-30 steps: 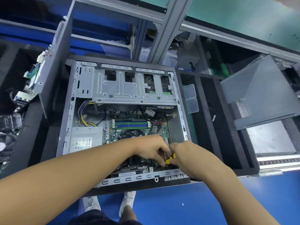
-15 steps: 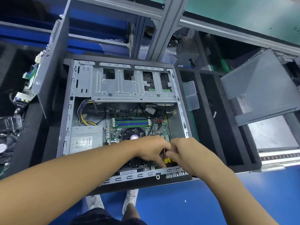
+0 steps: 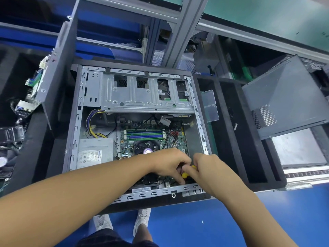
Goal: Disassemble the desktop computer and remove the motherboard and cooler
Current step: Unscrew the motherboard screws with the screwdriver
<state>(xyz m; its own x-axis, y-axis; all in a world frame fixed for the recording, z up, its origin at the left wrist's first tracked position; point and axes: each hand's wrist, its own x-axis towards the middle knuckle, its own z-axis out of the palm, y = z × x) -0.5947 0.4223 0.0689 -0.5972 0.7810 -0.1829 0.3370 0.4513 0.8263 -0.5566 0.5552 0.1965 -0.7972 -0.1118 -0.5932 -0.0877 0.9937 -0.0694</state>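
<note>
An open desktop case lies flat on black foam. Inside, the green motherboard shows memory sticks and a round black cooler fan, partly hidden by my hands. My right hand is closed around a yellow-handled screwdriver at the board's near right corner. My left hand touches it, fingers pinched around the screwdriver's shaft. The tip is hidden.
A grey power supply sits at the case's left with yellow cables. A metal drive cage spans the far half. A removed side panel leans at right; another panel stands at left. Foam slots lie right of the case.
Both hands stay joined at the near right corner. The yellow handle shows more than half a second ago, and the cooler fan is less covered. The view has tilted slightly.
</note>
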